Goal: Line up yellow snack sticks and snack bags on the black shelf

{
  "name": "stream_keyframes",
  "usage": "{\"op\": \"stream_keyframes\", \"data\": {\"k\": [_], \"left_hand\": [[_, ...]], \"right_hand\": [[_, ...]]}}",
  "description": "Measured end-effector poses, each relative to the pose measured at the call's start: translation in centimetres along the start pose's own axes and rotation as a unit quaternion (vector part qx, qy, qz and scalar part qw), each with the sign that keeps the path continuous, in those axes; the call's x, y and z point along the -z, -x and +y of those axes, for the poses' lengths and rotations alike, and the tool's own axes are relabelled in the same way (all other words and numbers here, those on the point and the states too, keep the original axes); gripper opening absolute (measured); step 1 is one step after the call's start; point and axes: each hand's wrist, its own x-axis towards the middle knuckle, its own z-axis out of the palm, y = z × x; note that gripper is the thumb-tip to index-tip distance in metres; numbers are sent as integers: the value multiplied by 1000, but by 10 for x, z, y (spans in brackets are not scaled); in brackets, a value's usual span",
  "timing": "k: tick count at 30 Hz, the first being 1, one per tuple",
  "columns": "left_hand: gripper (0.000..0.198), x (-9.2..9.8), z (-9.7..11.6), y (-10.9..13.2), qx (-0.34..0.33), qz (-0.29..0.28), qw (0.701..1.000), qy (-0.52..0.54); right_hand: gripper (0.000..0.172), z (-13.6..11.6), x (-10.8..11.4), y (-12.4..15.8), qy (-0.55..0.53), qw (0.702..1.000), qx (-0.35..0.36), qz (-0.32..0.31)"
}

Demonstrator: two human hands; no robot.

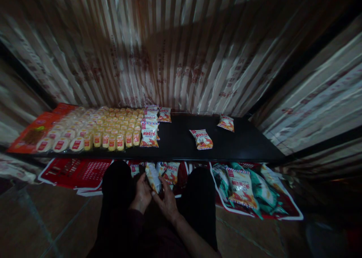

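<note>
Between my knees, my left hand [141, 194] and my right hand [167, 201] together hold a snack bag [153, 176] with a white and orange wrapper, tilted upright. The fingers of both hands curl around its lower sides. Just beyond it, more snack bags [171, 172] of the same look lie in a red basket [184, 178]. On the black shelf [175, 141] ahead, a row of matching snack bags [149, 134] lies beside yellow packaged cakes [112, 142]. Two single bags lie farther right, one snack bag [202, 139] nearer and another snack bag [226, 123] toward the back.
White round packages [60, 144] and orange bags [34, 133] fill the shelf's left end. Below the shelf stand a red basket [76, 173] at left and another red basket [294, 212] at right with green bags [261, 188]. Striped sheeting [181, 54] hangs behind.
</note>
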Motion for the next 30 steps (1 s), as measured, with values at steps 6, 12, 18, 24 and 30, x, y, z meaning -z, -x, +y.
{"op": "stream_keyframes", "data": {"k": [6,12,18,24,30], "left_hand": [[20,-7,-1,8,-42,31,998,-31],[34,-10,-2,16,-79,19,992,-94],[51,-11,-8,17,-88,26,988,-125],[30,-10,-10,15,-107,-29,984,-138],[49,-13,-10,19,-124,-23,984,-129]], "right_hand": [[54,-1,9,-2,-103,994,-38,7],[57,-5,13,-2,-196,972,-114,68],[54,3,14,-3,-282,938,-164,118],[55,10,14,-3,-364,905,-188,114],[53,12,14,-7,-388,897,-184,109]]}}
